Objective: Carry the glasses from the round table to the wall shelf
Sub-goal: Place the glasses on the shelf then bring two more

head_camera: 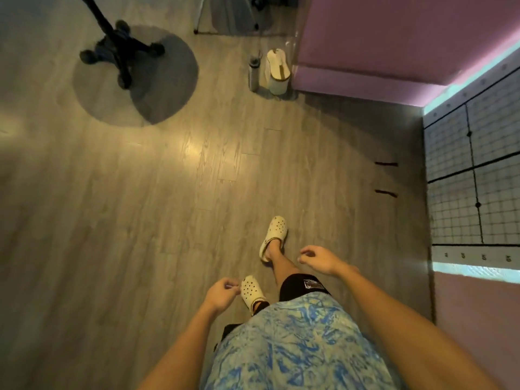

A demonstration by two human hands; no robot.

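The left hand (222, 295) and right hand (319, 258) hang loosely curled, holding nothing, above a grey wood-grain plank floor (140, 220) and a perforated cream clog (274, 230).

Floor (112, 206): wheeled stand (121, 52) far left. Bottle (254, 71) just left of bin (277, 71), both beside wall (394, 38). Grid panel (472, 178) right. Person (281, 347) near centre.

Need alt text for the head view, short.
A person in white clogs crosses a grey wood floor, left hand and right hand loosely curled, empty. Ahead: a black wheeled stand, a bottle and a white bin by a pink wall; no glasses in view.
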